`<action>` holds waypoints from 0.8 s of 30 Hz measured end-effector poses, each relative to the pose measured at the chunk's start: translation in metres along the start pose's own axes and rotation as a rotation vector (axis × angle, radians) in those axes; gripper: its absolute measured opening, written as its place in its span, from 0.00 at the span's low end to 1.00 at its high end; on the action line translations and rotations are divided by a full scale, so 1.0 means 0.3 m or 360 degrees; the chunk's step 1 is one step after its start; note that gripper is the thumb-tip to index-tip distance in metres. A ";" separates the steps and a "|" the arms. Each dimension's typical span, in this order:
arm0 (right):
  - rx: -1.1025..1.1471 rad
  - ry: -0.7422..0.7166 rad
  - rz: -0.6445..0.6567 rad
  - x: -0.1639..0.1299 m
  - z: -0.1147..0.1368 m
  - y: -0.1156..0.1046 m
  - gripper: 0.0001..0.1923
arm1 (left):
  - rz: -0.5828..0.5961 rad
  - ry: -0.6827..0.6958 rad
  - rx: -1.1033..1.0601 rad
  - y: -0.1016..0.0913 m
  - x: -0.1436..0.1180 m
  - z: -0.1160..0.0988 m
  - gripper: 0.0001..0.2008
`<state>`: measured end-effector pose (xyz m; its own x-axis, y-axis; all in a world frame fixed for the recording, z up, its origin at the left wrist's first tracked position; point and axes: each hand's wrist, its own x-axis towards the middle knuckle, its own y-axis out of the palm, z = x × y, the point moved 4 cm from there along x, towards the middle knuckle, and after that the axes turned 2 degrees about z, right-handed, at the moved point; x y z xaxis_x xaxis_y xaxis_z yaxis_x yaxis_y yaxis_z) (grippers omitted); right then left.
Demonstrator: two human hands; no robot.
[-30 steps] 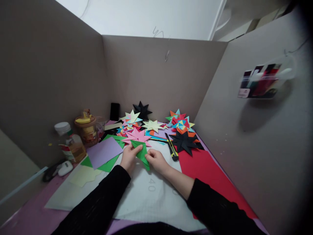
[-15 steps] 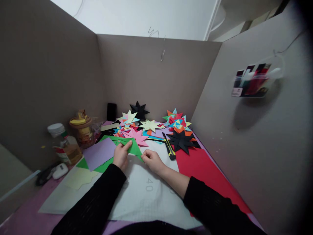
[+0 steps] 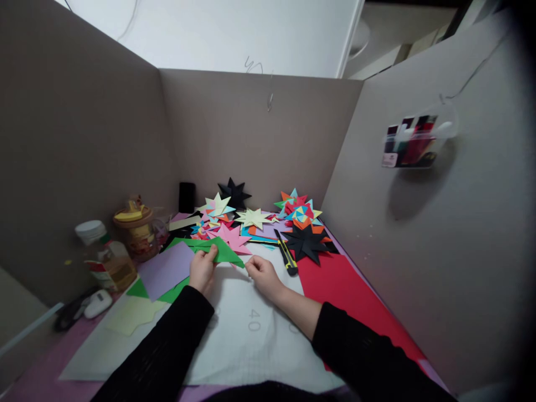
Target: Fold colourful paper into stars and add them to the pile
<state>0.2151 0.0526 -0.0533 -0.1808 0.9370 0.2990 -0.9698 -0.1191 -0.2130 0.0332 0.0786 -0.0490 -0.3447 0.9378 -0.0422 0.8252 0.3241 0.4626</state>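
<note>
Green folded paper (image 3: 224,251) sits mid-frame, long axis running left to right, left hand (image 3: 202,269) pinching its left end, right hand (image 3: 260,273) nipping the right tip beside the pink star (image 3: 233,237).

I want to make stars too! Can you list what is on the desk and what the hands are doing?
left hand: pinches green paper
right hand: pinches the green paper's tip
under hands: white mat
behind: paper stars, black star
right of hands: cutter, red sheet
left: purple sheet, jar, bottle
</note>
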 end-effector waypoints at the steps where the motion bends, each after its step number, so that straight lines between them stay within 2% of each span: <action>1: 0.0007 -0.0009 -0.0039 -0.001 0.003 -0.006 0.12 | 0.0009 0.0025 0.0029 -0.004 0.004 -0.001 0.23; 4: 0.0051 -0.0074 -0.0173 0.003 0.008 -0.023 0.13 | 0.0128 0.0100 0.0146 0.004 -0.005 0.003 0.20; 6: 0.0103 -0.0111 -0.0204 0.010 0.005 -0.026 0.14 | 0.0286 0.0087 0.0231 0.031 -0.032 0.017 0.17; 10: 0.0164 -0.0037 -0.0187 0.026 -0.015 -0.030 0.17 | 0.0708 -0.0087 0.0270 0.115 -0.111 0.048 0.12; 14: 0.0184 0.0083 -0.0335 0.032 -0.024 -0.063 0.16 | 0.0955 -0.0244 0.0239 0.167 -0.148 0.055 0.15; 17: 0.0231 0.0163 -0.0202 0.035 -0.019 -0.074 0.14 | 0.1093 -0.0309 0.0385 0.174 -0.146 0.059 0.12; 20: 0.0266 0.0255 -0.0007 0.036 -0.013 -0.077 0.15 | 0.1130 -0.0350 0.0690 0.152 -0.144 0.074 0.06; 24: 0.0145 0.0363 0.0252 0.044 -0.006 -0.076 0.17 | 0.1022 -0.0453 0.0847 0.093 -0.155 0.117 0.11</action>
<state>0.2351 0.0684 -0.0462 -0.2992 0.9529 0.0496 -0.9451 -0.2888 -0.1528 0.0879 0.0483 -0.0651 0.3237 0.9312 -0.1674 0.9446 -0.3281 0.0016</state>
